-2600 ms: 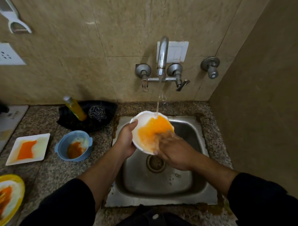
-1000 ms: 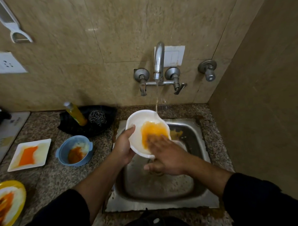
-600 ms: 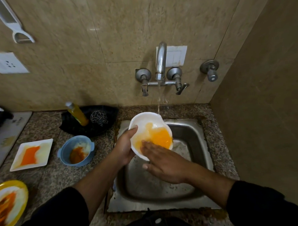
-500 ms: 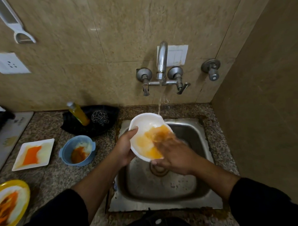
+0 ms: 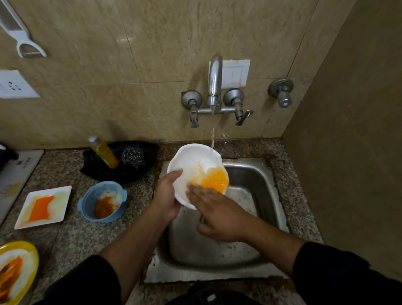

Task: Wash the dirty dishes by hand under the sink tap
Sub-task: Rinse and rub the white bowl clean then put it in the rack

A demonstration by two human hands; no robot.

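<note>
- Fingers of the left hand (image 5: 168, 200) are curled round the near-left rim of the white bowl (image 5: 191, 163), thumb inside, holding it tilted over the sink (image 5: 253, 173); fingers (image 5: 197, 191) of the right hand (image 5: 220, 216) lie flat and spread, gripping nothing, tips pressed into the bowl's lower inside.
- Sink sits below both hands, set into the speckled table (image 5: 84, 236).
- Tap (image 5: 214, 83) stands on the wall beyond the fingers, its thin stream landing on the bowl's far rim.
- Orange liquid (image 5: 213, 181) pools just past the right fingertips.
- Left of the left fingers, well apart: a yellow plate (image 5: 28, 272), a square white plate (image 5: 43, 207), a blue bowl (image 5: 102, 201), all orange-stained.
- Beyond those, a yellow bottle (image 5: 103, 151) beside a steel scrubber (image 5: 133, 156).
</note>
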